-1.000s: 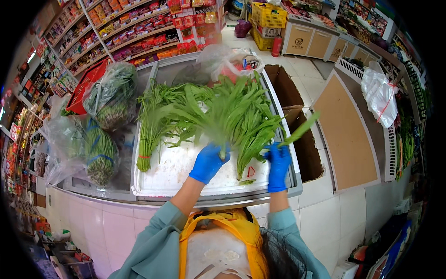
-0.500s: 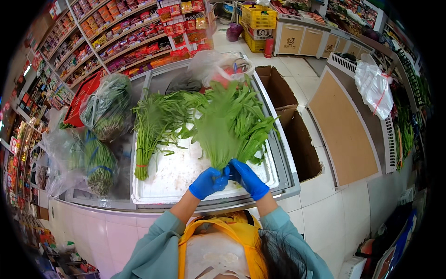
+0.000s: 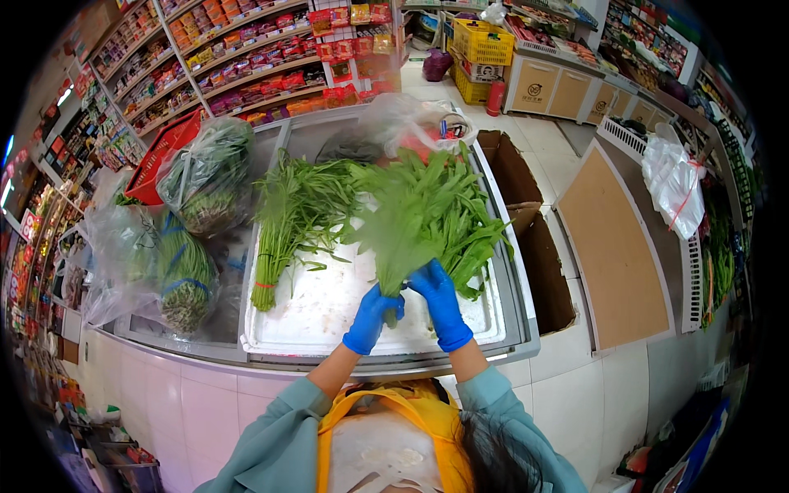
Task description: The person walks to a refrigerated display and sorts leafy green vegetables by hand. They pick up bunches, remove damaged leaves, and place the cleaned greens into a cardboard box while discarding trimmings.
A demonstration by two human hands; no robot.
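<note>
My left hand (image 3: 374, 316), in a blue glove, is closed round the stems of a bunch of leafy greens (image 3: 393, 267), whose leaves point away from me. Beside it on the right, my blue-gloved right hand (image 3: 441, 306) has its fingers curled at the edge of the greens, a little higher up; its fingertips are partly hidden among the stalks. More loose leafy greens (image 3: 460, 214) lie in the white tray (image 3: 316, 324) under and right of the bunch. At the tray's left lies a bundle of thin-stemmed greens (image 3: 267, 255) tied with a red band. A hazy smear blurs the held leaves.
Left of the tray are bagged greens (image 3: 205, 177), a bundle tied with blue bands (image 3: 185, 283) and a red basket (image 3: 152, 177). Clear plastic bags (image 3: 403, 119) lie behind the tray. Brown cardboard boxes (image 3: 542, 271) stand on the floor to the right, before a tan panel (image 3: 616, 246).
My right hand has moved up along the greens, away from my left hand, and the stem ends now show between them. The whole view has shifted slightly.
</note>
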